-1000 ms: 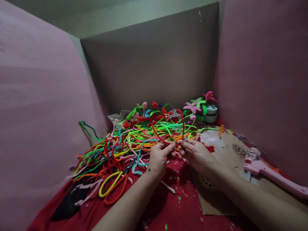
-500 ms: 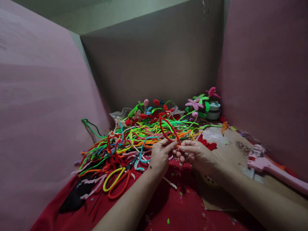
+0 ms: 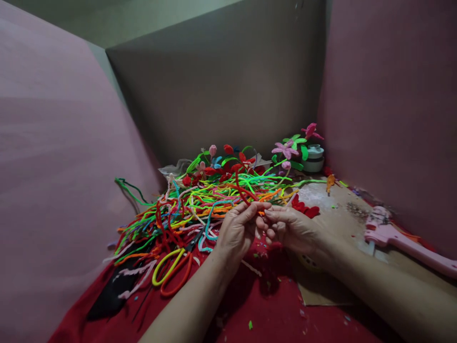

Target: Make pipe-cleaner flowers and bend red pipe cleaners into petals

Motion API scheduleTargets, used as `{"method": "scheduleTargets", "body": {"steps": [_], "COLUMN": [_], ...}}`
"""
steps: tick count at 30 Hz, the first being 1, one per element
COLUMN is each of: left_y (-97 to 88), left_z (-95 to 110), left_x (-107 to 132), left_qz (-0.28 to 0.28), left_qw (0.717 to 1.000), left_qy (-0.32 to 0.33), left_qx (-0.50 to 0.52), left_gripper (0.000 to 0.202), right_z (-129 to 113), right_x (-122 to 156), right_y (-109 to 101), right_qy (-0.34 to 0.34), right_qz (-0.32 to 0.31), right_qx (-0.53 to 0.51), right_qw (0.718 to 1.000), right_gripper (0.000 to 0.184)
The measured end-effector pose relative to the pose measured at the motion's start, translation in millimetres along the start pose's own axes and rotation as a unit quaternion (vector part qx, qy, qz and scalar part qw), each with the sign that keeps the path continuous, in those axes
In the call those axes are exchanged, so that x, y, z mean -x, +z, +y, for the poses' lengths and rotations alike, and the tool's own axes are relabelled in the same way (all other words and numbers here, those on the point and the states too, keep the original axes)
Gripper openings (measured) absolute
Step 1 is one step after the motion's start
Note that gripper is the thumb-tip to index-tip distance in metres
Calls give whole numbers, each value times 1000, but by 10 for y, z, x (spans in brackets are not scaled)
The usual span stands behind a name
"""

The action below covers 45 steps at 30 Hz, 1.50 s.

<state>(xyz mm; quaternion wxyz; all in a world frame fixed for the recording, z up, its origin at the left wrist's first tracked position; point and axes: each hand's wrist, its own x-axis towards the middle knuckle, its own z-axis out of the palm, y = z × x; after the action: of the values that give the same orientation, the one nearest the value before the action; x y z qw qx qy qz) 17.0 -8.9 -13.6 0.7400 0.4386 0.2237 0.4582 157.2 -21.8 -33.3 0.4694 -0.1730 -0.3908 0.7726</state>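
Observation:
A bent red pipe cleaner (image 3: 244, 191) rises from between my fingertips, in front of a heap of colourful pipe cleaners (image 3: 214, 195). My left hand (image 3: 241, 228) pinches it from the left. From the right, my right hand (image 3: 291, 228) has thumb and fingers closed on its lower end, the two hands' fingertips meeting. The exact grip point is partly hidden by the fingers. Just beyond my right hand lies a piece of red looped petals (image 3: 305, 207). Scissors with yellow and red handles (image 3: 173, 271) rest left of my left hand.
A pink glue gun (image 3: 396, 236) lies on a brown board (image 3: 321, 290) at right. Finished fuzzy flowers (image 3: 285, 150) stand at the back beside a small pale jar (image 3: 314, 159). A black flat item (image 3: 110, 293) sits at left on the red cloth (image 3: 257, 309). Pink panels flank both sides.
The red pipe cleaner's upright loop has tilted and narrowed between my fingers. My left fingers have stretched further toward the right hand. The whole view has shifted slightly.

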Motion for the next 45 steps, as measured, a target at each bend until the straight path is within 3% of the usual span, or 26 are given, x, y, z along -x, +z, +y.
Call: {"method": "scheduleTargets", "body": {"steps": [11,17,25,29,36,45], "left_y": [70,54,13,-19,-2,72], "left_z": [6,-16,-20,23,64,112], "left_x": [-13,-11,-3,-19,-36,11], "left_qz": [84,87,99,127,158,192], "left_qw": [995,995,986,981,980,972], "left_qy": [39,55,54,80,96,92], "left_qx": [25,2,-122,-123,-75,-95], "left_gripper": [25,28,22,20,26,27], "right_z": [33,57,75,69,58,74], "right_x": [5,18,9,41,44,48], "right_y": [15,75,53,94,73,117], "right_qy": [14,6,4,-3,55,65], "right_qz": [79,113,142,168,127,116], "right_qx": [-4,16,170,192,58,151], "right_qw": [997,993,975,967,989,980], "right_gripper": [13,21,19,15,19,21]}}
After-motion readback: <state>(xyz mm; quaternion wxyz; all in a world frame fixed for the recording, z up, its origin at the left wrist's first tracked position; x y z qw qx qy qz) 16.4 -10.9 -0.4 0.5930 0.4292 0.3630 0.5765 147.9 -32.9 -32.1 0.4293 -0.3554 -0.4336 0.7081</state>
